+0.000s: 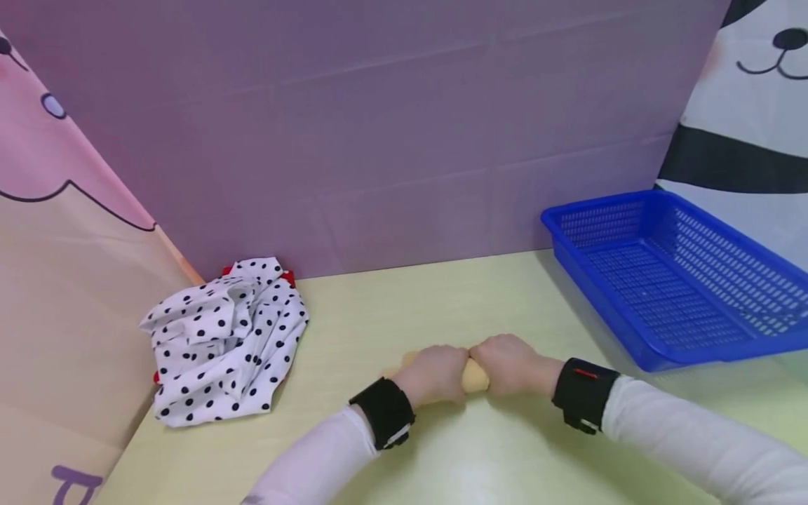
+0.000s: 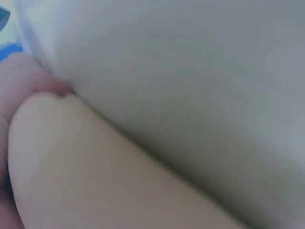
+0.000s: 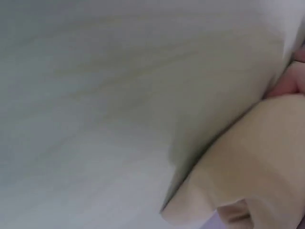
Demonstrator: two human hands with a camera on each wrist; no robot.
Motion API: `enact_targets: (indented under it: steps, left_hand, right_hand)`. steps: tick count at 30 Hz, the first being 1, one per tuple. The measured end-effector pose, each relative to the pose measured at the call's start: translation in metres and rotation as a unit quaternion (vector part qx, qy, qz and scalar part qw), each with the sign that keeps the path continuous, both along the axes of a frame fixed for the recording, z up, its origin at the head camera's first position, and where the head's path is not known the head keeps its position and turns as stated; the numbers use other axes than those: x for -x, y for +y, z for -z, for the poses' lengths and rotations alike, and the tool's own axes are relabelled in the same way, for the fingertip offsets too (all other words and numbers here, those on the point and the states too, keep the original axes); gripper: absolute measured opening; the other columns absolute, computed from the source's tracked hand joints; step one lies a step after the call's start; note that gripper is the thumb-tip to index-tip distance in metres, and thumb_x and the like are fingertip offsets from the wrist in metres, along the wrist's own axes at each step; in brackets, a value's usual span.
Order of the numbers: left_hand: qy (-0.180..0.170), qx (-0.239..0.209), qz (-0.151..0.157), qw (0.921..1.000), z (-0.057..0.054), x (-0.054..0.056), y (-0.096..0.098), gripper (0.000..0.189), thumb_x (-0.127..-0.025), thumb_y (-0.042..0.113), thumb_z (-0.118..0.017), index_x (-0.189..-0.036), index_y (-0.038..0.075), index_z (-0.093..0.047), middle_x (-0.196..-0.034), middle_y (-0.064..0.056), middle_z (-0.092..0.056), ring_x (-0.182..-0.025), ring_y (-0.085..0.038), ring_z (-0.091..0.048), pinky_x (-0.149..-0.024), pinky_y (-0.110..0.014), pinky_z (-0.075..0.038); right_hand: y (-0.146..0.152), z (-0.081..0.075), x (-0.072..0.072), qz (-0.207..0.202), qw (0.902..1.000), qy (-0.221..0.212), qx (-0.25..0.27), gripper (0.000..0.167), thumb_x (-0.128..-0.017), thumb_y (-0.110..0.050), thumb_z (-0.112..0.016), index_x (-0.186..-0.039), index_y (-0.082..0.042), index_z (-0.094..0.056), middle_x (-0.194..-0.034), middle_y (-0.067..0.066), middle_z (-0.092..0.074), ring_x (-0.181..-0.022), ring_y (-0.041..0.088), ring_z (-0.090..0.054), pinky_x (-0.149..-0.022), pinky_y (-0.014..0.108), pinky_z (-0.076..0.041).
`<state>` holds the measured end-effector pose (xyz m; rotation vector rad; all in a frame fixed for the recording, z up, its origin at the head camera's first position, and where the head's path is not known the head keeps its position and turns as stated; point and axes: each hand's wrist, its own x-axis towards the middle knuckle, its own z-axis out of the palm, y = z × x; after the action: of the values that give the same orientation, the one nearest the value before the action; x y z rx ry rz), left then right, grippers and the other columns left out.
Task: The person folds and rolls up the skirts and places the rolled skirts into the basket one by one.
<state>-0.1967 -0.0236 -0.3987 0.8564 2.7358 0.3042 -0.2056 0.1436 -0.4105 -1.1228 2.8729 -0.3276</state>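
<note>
Rolled on our bench [image 1: 379, 301]

In head view we see a blue basket [image 1: 663, 294] at three o'clock, polka-dot cloth [image 1: 233, 344] at eight, beige fabric roll [image 1: 475, 376] at five, our left hand [image 1: 440, 373] and right hand [image 1: 507, 363] each curling a closed grip round it.

beige cloth [image 1: 475, 376] | rolled up, end gaping | lying crosswise on pale yellow tabletop [image 1: 404, 301]

No words, brands or numbers are readable. At lower left of the head view, a purple stroke [image 1: 76, 477] on the beige panel [image 1: 57, 315] could be part of a letter. The red mark [image 1: 586, 373] on the black wristband [image 1: 582, 403], right of centre, is too small to read.
</note>
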Motion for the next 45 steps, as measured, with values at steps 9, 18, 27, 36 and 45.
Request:
enact_targets:
  steps: [9, 18, 27, 36, 45]
  left_hand:
    - [0.165, 0.101, 0.036, 0.9805, -0.001, -0.012, 0.015, 0.031, -0.070, 0.016, -0.077, -0.095, 0.012, -0.059, -0.080, 0.002, -0.062, -0.071, -0.012, -0.060, -0.059, -0.025, -0.048]
    - [0.088, 0.062, 0.028, 0.9938, 0.000, -0.003, 0.014, 0.029, -0.063, 0.018, -0.082, -0.073, 0.017, -0.055, -0.065, 0.006, -0.053, -0.057, -0.009, -0.048, -0.048, -0.023, -0.039]
    - [-0.098, 0.017, -0.028, 0.9946, -0.007, 0.014, 0.005, 0.039, -0.060, 0.022, -0.086, -0.084, 0.012, -0.058, -0.076, 0.005, -0.056, -0.067, -0.010, -0.049, -0.062, -0.022, -0.042]
    - [-0.040, 0.010, -0.008, 0.9991, -0.005, 0.008, 0.005, 0.039, -0.058, 0.020, -0.086, -0.087, 0.015, -0.059, -0.076, 0.007, -0.058, -0.067, -0.010, -0.052, -0.061, -0.023, -0.043]
    - [0.149, 0.075, 0.040, 0.9852, 0.004, 0.001, 0.010, 0.039, -0.063, 0.024, -0.083, -0.093, 0.014, -0.059, -0.080, 0.004, -0.062, -0.070, -0.012, -0.058, -0.059, -0.026, -0.048]
  right_hand:
    - [0.004, -0.012, 0.004, 0.057, 0.9642, -0.251, 0.064, 0.029, -0.051, -0.008, -0.076, -0.072, -0.013, -0.056, -0.066, -0.004, -0.053, -0.059, 0.012, -0.049, -0.055, 0.026, -0.041]
    - [0.005, -0.013, -0.003, 0.065, 0.9587, -0.265, 0.081, 0.032, -0.050, -0.006, -0.076, -0.076, -0.011, -0.058, -0.069, -0.003, -0.056, -0.062, 0.013, -0.051, -0.058, 0.028, -0.044]
    - [-0.003, 0.001, -0.015, -0.005, 0.9968, 0.076, -0.023, 0.042, -0.057, -0.015, -0.081, -0.088, -0.008, -0.055, -0.074, -0.002, -0.056, -0.064, 0.014, -0.053, -0.057, 0.031, -0.044]
    - [-0.002, -0.002, -0.010, 0.000, 0.9992, 0.041, 0.005, 0.034, -0.054, -0.007, -0.076, -0.078, -0.012, -0.053, -0.066, -0.004, -0.053, -0.057, 0.012, -0.049, -0.053, 0.027, -0.041]
    - [0.000, -0.011, -0.003, 0.058, 0.9801, -0.174, 0.076, 0.031, -0.053, -0.011, -0.079, -0.075, -0.013, -0.056, -0.066, -0.006, -0.054, -0.059, 0.010, -0.048, -0.056, 0.025, -0.041]
